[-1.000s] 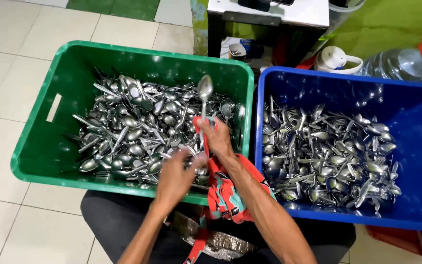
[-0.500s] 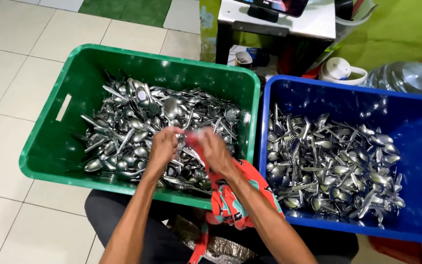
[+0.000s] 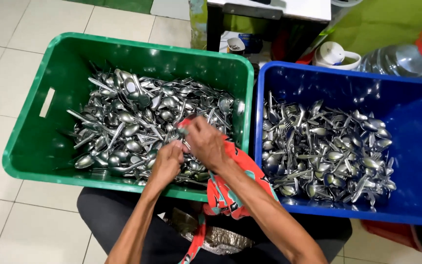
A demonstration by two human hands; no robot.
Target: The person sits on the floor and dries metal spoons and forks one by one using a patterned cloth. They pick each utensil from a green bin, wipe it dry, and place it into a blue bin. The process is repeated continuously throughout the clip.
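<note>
Both hands dropped into the green crate [image 3: 35, 112]. Right hand [image 3: 206, 143] and left hand [image 3: 168, 162] grip cutlery [image 3: 184, 132] with an orange cloth [image 3: 230, 193].

Both hands, left [image 3: 168, 161] and right [image 3: 206, 143], meet with fingers curled.

Two crates, one green [image 3: 35, 146] and one blue [image 3: 416, 127], each hold spoons too many to count.

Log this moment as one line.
left hand: in green crate, on cutlery | right hand: gripping red cloth there | blue crate: cutlery, untouched
</note>
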